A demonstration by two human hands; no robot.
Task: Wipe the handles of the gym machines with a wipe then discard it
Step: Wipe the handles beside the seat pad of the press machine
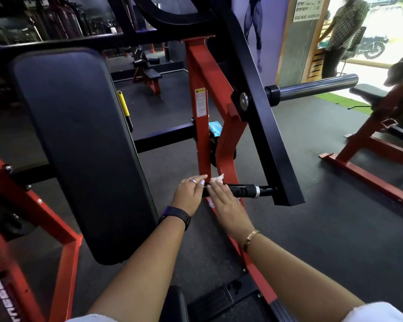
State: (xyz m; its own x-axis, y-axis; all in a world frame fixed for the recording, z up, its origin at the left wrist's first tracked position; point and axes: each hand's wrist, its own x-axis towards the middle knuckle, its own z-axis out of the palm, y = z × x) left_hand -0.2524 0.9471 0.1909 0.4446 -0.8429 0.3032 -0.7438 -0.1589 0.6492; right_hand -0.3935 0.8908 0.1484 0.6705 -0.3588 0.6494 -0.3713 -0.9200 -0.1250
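Just below the middle of the frame, a black handle sticks out leftward from the machine's black arm. The right hand lies across it with fingers nearly straight, pressing a white wipe onto the grip. The wipe shows above the fingertips and below the palm; the thumb is hidden. The left hand, fingers straight and together, touches the handle's free end. Higher up, a small blue packet sits wedged in the red frame; what it holds cannot be told. A black pad fills the left.
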